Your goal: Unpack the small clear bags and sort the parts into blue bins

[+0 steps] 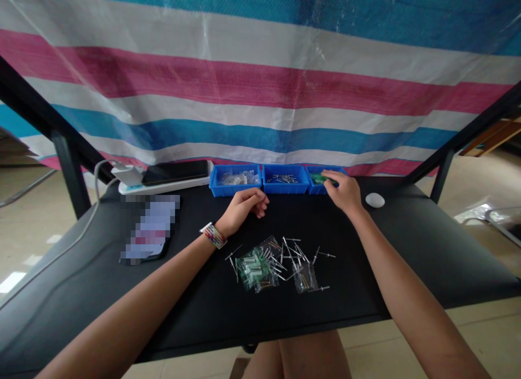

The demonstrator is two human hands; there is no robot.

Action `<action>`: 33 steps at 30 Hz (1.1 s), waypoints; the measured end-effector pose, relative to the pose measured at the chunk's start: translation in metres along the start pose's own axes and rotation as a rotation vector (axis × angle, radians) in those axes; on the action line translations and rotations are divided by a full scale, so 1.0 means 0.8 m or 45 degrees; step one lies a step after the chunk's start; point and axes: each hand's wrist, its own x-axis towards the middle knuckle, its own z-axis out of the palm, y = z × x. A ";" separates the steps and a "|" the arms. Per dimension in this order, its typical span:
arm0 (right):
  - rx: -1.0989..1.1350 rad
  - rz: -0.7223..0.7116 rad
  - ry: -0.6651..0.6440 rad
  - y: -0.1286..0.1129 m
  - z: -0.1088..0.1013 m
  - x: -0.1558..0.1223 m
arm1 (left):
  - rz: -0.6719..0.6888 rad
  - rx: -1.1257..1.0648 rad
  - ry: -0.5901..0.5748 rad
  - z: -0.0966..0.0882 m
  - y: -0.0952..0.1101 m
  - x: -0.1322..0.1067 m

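My left hand [243, 206] rests on the black table [427, 248] with its fingers curled inward, and nothing shows in it. A beaded band sits on that wrist. My right hand [341, 190] reaches into the rightmost of three blue bins [321, 179], which holds green parts; its fingertips are pinched over them and what they hold is hidden. The middle bin [285, 178] holds metal pins and the left bin [235, 179] clear bags. A loose pile of small clear bags, green parts and metal pins [277, 262] lies on the table between my forearms.
A white power strip [163, 184] with a dark phone [175, 171] on it and a cable lies at the back left. A blurred device [150, 231] lies left of my arm. A white oval object [375, 200] sits right of the bins. A striped tarp hangs behind.
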 end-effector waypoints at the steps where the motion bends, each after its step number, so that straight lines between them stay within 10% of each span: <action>1: -0.034 -0.019 -0.022 -0.002 0.003 -0.001 | 0.002 0.004 -0.006 0.000 0.000 0.000; 9: -0.195 -0.158 0.001 -0.019 0.012 -0.009 | 0.028 0.015 -0.034 -0.003 -0.009 0.002; 14: -0.003 -0.363 0.110 -0.083 0.003 -0.022 | 0.033 0.014 -0.044 -0.002 -0.009 0.002; 22: 0.360 -0.730 -0.693 -0.201 -0.002 -0.079 | 0.064 0.016 -0.027 -0.002 -0.009 0.002; 33: 0.431 -0.604 -0.706 -0.186 0.017 -0.077 | 0.054 0.038 -0.024 -0.002 -0.009 0.002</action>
